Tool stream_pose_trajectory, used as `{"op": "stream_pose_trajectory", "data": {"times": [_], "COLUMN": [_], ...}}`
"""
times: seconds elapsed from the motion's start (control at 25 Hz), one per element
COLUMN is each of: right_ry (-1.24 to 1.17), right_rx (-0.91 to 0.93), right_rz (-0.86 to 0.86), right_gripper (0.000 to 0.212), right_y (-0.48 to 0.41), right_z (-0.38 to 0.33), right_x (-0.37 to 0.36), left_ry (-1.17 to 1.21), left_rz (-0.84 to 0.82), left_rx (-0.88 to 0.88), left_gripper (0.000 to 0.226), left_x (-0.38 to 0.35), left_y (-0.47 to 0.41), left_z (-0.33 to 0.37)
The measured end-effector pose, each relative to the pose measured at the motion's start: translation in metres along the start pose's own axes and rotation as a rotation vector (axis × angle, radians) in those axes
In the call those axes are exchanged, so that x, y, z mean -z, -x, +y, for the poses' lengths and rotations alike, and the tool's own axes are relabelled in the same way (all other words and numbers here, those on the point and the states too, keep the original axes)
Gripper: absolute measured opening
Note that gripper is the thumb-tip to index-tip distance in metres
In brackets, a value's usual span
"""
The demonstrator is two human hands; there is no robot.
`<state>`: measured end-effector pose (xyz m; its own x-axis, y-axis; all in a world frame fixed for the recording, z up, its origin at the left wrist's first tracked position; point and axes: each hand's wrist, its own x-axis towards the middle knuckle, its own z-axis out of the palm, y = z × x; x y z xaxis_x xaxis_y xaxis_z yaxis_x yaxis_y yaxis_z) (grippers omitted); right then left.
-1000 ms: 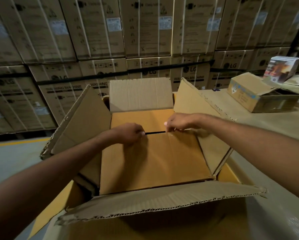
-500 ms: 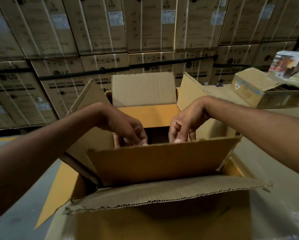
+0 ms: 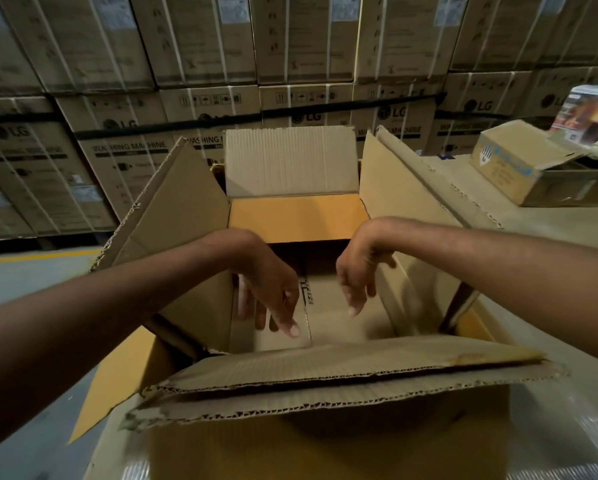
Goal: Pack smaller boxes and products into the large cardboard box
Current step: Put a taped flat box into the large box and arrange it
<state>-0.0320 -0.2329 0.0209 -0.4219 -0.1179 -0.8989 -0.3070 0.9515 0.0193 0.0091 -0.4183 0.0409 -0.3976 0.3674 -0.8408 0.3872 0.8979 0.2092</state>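
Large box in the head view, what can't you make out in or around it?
Head view: near part of the box floor, hidden by the near flap.
Head view: whether the left hand touches the floor; fingers blurred.
Head view: inside of the small box, hidden by its lid.
Head view: printed carton, cut by the right edge, print blurred.

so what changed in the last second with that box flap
The near inner brown cardboard flap, flat over the large cardboard box a second ago, was swung back towards the person. The left hand and right hand let it go and hang open inside. Box and side flaps stayed.
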Motion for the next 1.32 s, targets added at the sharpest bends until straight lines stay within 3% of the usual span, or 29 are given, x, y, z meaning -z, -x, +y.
{"op": "stream_pose_trajectory", "data": {"times": [0.04,0.12,0.24,0.36,0.48,0.56,0.6,0.72,0.92,1.12,1.32], "right_ry": [0.151,0.286,0.145,0.055,0.075,0.142,0.137,0.007,-0.108,-0.155,-0.093], "right_rx": [-0.112,-0.162,-0.135,-0.158,-0.102,-0.120,-0.124,-0.128,-0.196,-0.196,-0.187], "right_rz": [0.091,0.317,0.408,0.475,0.968,1.281,1.355,1.355,1.240,1.054,1.058], "right_gripper": [0.051,0.061,0.095,0.098,0.083,0.089,0.097,0.114,0.118,0.119,0.115], "right_y": [-0.012,-0.043,-0.093,-0.114,-0.100,-0.094,-0.092,-0.094,-0.114,-0.158,-0.168], "right_z": [0.000,0.002,0.011,0.014,0.019,0.026,0.031,0.048,0.072,0.092,0.092], "right_x": [0.015,0.030,0.035,0.031,0.031,0.042,0.053,0.095,0.161,0.156,0.142], "left_ry": [-0.074,-0.274,-0.371,-0.314,-0.322,-0.296,-0.277,-0.227,-0.264,-0.096,-0.176], "left_rz": [0.090,0.293,0.482,0.491,0.609,0.733,0.797,0.965,1.113,0.962,1.049], "left_rx": [0.041,0.147,0.248,0.269,0.298,0.321,0.336,0.359,0.389,0.402,0.413], "left_gripper": [0.048,0.043,0.058,0.088,0.096,0.099,0.104,0.110,0.106,0.109,0.100], "left_x": [0.009,0.026,0.040,0.043,0.060,0.082,0.095,0.132,0.178,0.175,0.158], "left_y": [-0.011,-0.036,-0.068,-0.098,-0.101,-0.090,-0.084,-0.089,-0.126,-0.156,-0.169], "left_z": [-0.008,-0.026,-0.046,-0.055,-0.062,-0.070,-0.076,-0.097,-0.134,-0.185,-0.188]}}
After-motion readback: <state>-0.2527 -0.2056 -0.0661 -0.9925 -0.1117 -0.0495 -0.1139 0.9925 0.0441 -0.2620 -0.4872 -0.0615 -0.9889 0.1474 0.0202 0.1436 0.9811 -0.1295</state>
